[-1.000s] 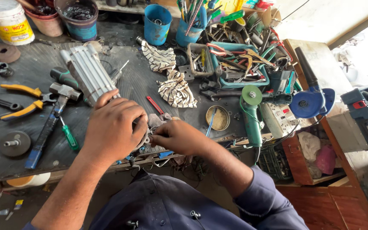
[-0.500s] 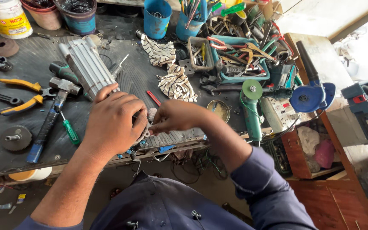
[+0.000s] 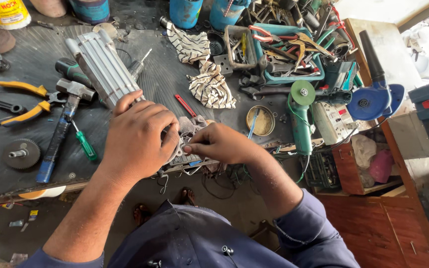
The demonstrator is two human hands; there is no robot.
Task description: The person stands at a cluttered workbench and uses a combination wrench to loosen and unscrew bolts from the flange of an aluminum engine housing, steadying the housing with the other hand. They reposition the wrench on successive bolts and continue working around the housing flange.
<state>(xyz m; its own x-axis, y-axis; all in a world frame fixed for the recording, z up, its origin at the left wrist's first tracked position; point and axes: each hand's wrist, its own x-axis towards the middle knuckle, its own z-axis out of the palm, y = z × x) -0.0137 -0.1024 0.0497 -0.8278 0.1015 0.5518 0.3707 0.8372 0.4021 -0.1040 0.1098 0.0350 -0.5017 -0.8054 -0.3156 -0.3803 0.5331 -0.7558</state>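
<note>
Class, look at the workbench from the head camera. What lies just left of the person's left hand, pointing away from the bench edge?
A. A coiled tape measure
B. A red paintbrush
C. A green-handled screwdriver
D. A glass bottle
C: a green-handled screwdriver lies on the dark bench beside the left hand, next to a hammer.

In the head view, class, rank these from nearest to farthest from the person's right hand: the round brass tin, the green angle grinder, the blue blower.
From the right hand:
1. Round brass tin, just beyond it on the bench.
2. Green angle grinder, further right.
3. Blue blower, far right at the bench edge.
</note>
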